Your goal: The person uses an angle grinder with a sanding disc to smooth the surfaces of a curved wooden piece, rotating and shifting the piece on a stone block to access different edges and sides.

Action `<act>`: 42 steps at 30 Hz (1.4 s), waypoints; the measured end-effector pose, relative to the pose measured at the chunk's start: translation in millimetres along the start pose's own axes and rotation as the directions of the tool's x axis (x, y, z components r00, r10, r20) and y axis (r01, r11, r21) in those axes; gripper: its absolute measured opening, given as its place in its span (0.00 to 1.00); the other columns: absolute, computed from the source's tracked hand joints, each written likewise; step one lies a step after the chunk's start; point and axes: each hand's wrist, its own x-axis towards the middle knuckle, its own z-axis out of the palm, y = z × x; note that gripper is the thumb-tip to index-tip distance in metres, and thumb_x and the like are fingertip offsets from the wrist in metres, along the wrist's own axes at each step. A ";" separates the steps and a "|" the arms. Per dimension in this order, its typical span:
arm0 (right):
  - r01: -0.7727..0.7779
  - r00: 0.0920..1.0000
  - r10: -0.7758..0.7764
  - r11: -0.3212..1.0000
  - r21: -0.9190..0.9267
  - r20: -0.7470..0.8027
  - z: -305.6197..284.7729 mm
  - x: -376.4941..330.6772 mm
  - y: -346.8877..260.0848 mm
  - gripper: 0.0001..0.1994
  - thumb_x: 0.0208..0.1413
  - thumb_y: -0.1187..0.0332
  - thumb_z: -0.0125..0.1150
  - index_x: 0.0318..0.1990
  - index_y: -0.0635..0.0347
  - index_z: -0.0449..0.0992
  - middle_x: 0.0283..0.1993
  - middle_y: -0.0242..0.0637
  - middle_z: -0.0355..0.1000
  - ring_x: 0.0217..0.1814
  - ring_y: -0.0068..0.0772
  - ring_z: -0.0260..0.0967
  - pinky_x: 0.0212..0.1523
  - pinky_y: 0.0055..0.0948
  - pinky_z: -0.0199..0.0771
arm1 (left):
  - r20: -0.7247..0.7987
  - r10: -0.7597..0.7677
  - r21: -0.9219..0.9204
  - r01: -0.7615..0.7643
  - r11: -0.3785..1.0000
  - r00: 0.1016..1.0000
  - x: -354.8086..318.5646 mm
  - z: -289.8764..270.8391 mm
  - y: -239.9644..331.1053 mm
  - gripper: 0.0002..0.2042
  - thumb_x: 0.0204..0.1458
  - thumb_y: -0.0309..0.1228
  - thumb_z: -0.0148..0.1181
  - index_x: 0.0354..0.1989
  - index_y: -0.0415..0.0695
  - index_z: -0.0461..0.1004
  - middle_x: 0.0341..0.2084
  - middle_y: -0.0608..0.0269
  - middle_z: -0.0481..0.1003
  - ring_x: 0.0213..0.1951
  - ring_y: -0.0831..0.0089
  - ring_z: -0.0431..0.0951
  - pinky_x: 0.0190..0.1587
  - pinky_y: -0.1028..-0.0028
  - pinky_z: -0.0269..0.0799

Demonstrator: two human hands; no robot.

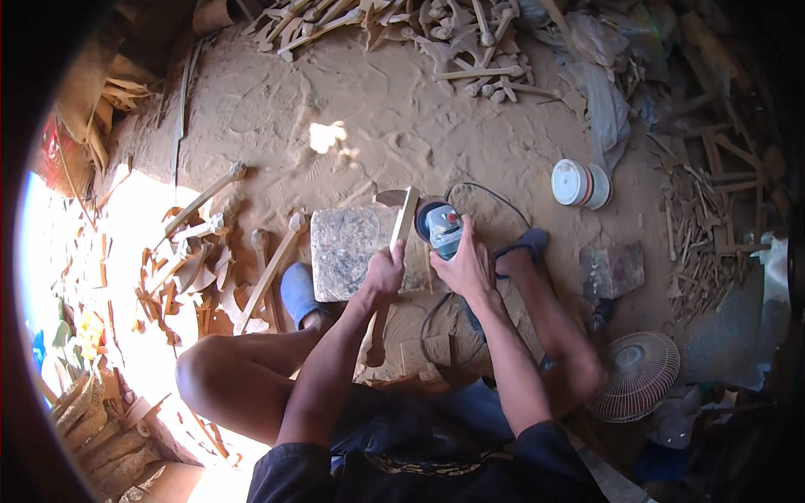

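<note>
My left hand (pixel 386 272) is closed round the lower end of a pale, flat-sided bar (pixel 406 218), which points up and away from me. My right hand (pixel 468 268) grips the body of a blue-grey angle grinder (pixel 448 238) with a red dot on it. The grinder's dark disc (pixel 424 216) is right beside the bar's right side; whether they touch I cannot tell. Beneath the bar and left hand is a worn, mottled stone block (pixel 345 251). A long piece with a knobbed end (pixel 375 348) lies below the block, between my legs.
Knob-ended, bone-like pieces lie on the left (pixel 272 272) and at the far side (pixel 478 74). A black cable (pixel 495 195) loops by the grinder. On the right are a white tub (pixel 572 183), a small block (pixel 612 270), a caged fan (pixel 635 377) and thin offcuts (pixel 692 243).
</note>
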 end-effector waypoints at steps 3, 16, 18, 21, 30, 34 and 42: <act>-0.023 0.999 0.023 1.000 0.000 0.033 -2.1 1.1 -2.7 0.52 0.54 0.57 0.74 0.80 0.65 0.49 0.51 0.70 0.80 0.51 0.74 0.79 0.49 0.65 0.79 | 0.010 -0.010 0.016 0.010 1.000 1.000 -0.6 2.1 1.4 0.35 0.75 0.61 0.42 0.38 0.35 0.75 0.19 0.57 0.74 0.21 0.67 0.77 0.26 0.62 0.74; -0.059 0.997 0.060 0.998 -0.027 0.057 3.4 -1.2 -1.3 0.51 0.54 0.57 0.75 0.80 0.67 0.50 0.54 0.69 0.79 0.56 0.72 0.78 0.54 0.62 0.79 | -0.011 -0.006 0.014 0.006 1.000 1.000 1.5 4.7 -3.1 0.35 0.75 0.62 0.43 0.38 0.35 0.75 0.21 0.57 0.74 0.23 0.68 0.78 0.28 0.62 0.74; -0.028 0.999 0.029 0.999 -0.036 0.021 8.1 -1.3 4.5 0.51 0.54 0.56 0.75 0.79 0.68 0.51 0.54 0.68 0.79 0.57 0.71 0.78 0.55 0.62 0.79 | -0.019 -0.009 0.019 0.009 1.000 1.000 2.7 1.6 -3.5 0.35 0.75 0.62 0.44 0.38 0.35 0.75 0.20 0.57 0.74 0.23 0.68 0.77 0.28 0.62 0.74; -0.103 0.991 0.107 0.993 -0.049 0.081 -4.6 -5.5 -2.4 0.52 0.54 0.56 0.75 0.79 0.70 0.51 0.55 0.68 0.78 0.58 0.70 0.78 0.56 0.61 0.79 | -0.009 -0.061 0.005 0.061 0.998 0.998 -2.1 1.9 4.4 0.34 0.75 0.57 0.46 0.41 0.31 0.77 0.24 0.46 0.77 0.29 0.57 0.80 0.35 0.56 0.75; -0.117 0.985 0.119 0.993 -0.025 0.124 -23.8 -26.8 3.0 0.44 0.53 0.56 0.74 0.72 0.65 0.57 0.52 0.68 0.80 0.56 0.73 0.79 0.57 0.61 0.78 | -0.009 -0.108 -0.012 0.108 0.994 0.994 -3.4 -0.4 7.7 0.33 0.76 0.54 0.48 0.41 0.27 0.79 0.26 0.35 0.79 0.35 0.49 0.84 0.43 0.51 0.75; -0.183 0.978 0.180 0.983 0.014 0.102 -29.4 -37.4 2.4 0.48 0.51 0.56 0.74 0.74 0.71 0.55 0.56 0.70 0.78 0.58 0.71 0.79 0.59 0.58 0.79 | -0.005 -0.105 -0.003 0.105 0.995 0.995 -2.6 -2.4 4.1 0.33 0.76 0.54 0.48 0.40 0.28 0.79 0.25 0.39 0.78 0.33 0.53 0.81 0.42 0.52 0.75; -0.147 0.989 0.148 0.988 0.040 -0.019 -14.5 -19.3 16.7 0.51 0.51 0.55 0.75 0.77 0.69 0.53 0.58 0.70 0.77 0.57 0.72 0.78 0.57 0.58 0.79 | 0.027 -0.100 -0.035 0.101 0.994 0.995 -3.2 4.4 12.6 0.33 0.76 0.54 0.48 0.40 0.27 0.79 0.25 0.40 0.78 0.33 0.56 0.81 0.42 0.52 0.75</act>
